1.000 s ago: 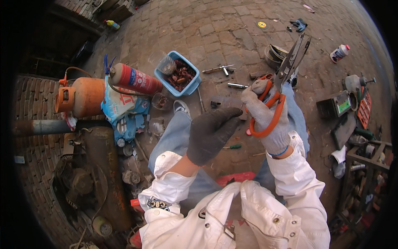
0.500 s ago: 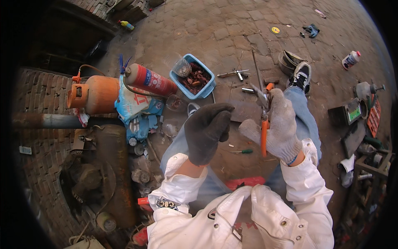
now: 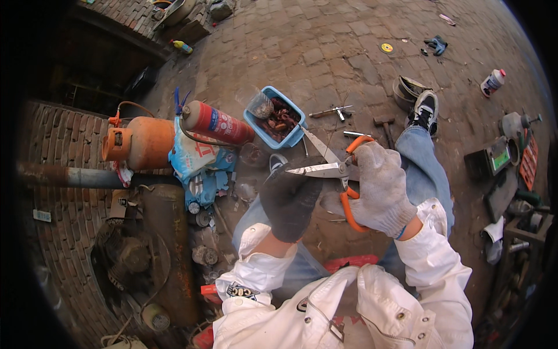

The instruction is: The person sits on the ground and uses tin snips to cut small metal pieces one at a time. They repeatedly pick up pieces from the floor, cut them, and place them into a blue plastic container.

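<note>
- My right hand (image 3: 383,186), pale-gloved, has its fingers curled round the orange-handled shears (image 3: 342,170) at centre, blades parted, pointing nine to eleven o'clock.
- My left hand (image 3: 289,200), dark-gloved, lies beneath the lower blade in view, fingers bent; I can't tell what it grips.
- Ten o'clock: red extinguisher (image 3: 212,121), blue-and-white label.
- Near it, a blue-white bag (image 3: 195,152) with large red characters.
- Two o'clock: white bottle (image 3: 493,83), dark printed label, red cap.

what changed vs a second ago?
The orange-handled shears swung from pointing forward to pointing left, toward the left hand; their blades now spread wider. The right hand keeps its grip on them. The blue tub and fire extinguisher stayed put.
</note>
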A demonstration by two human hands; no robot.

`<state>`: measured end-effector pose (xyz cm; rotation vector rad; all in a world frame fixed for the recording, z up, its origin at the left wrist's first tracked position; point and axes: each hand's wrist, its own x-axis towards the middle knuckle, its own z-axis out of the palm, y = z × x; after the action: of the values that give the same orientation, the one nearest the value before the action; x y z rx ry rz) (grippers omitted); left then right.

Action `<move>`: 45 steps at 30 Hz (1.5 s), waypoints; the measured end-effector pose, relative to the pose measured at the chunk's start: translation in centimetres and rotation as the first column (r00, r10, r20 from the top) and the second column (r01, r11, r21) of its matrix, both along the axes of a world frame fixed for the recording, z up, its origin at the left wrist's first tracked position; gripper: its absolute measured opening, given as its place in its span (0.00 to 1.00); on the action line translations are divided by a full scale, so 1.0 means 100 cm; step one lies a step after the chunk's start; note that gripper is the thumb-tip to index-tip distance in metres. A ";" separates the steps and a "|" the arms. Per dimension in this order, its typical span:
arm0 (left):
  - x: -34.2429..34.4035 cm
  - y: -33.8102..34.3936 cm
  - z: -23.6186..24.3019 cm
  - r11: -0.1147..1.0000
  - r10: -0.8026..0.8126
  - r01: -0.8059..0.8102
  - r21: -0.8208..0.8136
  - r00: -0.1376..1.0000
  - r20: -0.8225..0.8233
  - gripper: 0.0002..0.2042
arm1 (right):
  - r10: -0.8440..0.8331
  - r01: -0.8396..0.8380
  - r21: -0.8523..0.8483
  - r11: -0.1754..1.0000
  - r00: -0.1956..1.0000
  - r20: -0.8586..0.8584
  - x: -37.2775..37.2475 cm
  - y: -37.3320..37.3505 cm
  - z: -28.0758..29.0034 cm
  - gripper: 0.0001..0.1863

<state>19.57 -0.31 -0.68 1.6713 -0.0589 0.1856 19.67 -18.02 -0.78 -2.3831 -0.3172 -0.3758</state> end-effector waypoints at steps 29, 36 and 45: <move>0.009 0.007 0.007 1.000 -0.012 0.013 0.016 0.999 -0.030 0.09 | -0.135 0.219 0.210 0.953 0.926 -0.352 0.012 -0.019 -0.005 0.34; 0.010 0.007 0.004 0.985 -0.034 0.018 -0.172 0.995 -0.090 0.10 | -0.018 0.030 0.104 0.994 0.993 -0.120 0.005 -0.011 -0.006 0.28; 0.010 0.004 0.000 0.999 0.017 -0.017 0.046 1.000 0.002 0.11 | 0.029 -0.026 0.028 0.999 0.995 -0.101 -0.001 0.006 -0.012 0.27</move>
<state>20.59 0.06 -0.69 1.7182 -0.0505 0.1998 19.58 -17.40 -2.00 -2.3601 -0.2962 -0.2442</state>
